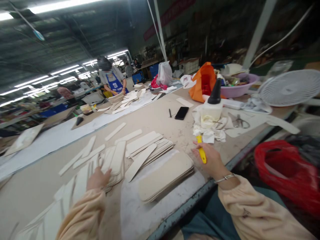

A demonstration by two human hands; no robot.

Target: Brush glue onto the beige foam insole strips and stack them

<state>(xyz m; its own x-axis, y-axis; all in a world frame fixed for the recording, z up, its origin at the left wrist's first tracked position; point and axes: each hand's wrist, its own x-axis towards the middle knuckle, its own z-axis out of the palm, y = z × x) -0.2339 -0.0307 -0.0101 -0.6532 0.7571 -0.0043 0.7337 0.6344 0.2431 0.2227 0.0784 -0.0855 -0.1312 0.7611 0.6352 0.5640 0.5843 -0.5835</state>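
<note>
My right hand (212, 161) is closed around a yellow-handled tool (202, 154), whose working end I cannot make out. It hovers by the table edge, near a whitish plastic pot (211, 111) with a black cone on top and crumpled tissue (208, 135) at its foot. On the left, my left hand (98, 178) has its fingers apart over a fanned row of long cream-coloured pieces (80, 181), apparently touching them. Between the hands lie a neat stack of wide, round-cornered pieces (166, 175) on white paper (135, 213) and a looser stack of narrow strips (145, 145).
Farther back on the table are a black phone (181, 113), a pen (170, 113), scissors (240, 121), an orange bag (203, 81) and a purple basin (237, 86). A red plastic bag (282, 173) sits right of the table edge. A person in a blue apron (115, 83) works across.
</note>
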